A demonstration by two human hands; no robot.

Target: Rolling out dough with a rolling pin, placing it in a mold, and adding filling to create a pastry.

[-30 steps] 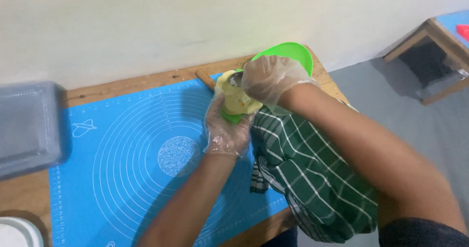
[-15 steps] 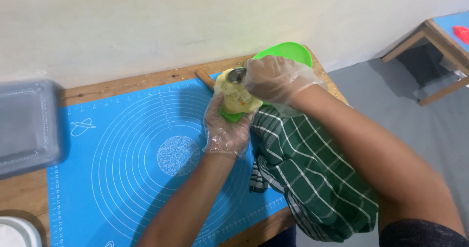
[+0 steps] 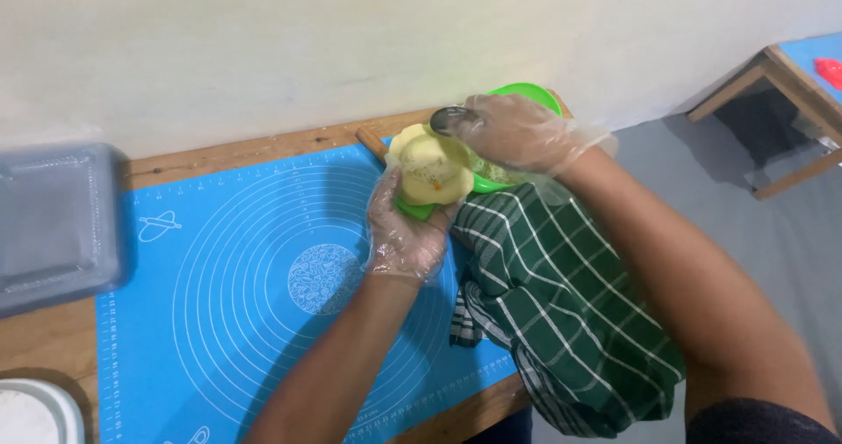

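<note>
This looks like a simple home or small-kitchen baking corner. A blue silicone pastry mat (image 3: 263, 295) printed with measuring circles covers a plain wooden table (image 3: 53, 347) pushed against a bare pale wall (image 3: 351, 40). A clear plastic container (image 3: 53, 225) sits at the left edge of the frame, and a green checked kitchen cloth (image 3: 561, 312) lies at the lower right. Grey floor (image 3: 789, 233) shows at the right.

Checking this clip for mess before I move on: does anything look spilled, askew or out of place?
No spill shows. The green checked cloth hangs off the table's front edge beside the blue silicone mat. The left hand cups a dough round over a green mould; the right hand works with a spoon.
</note>
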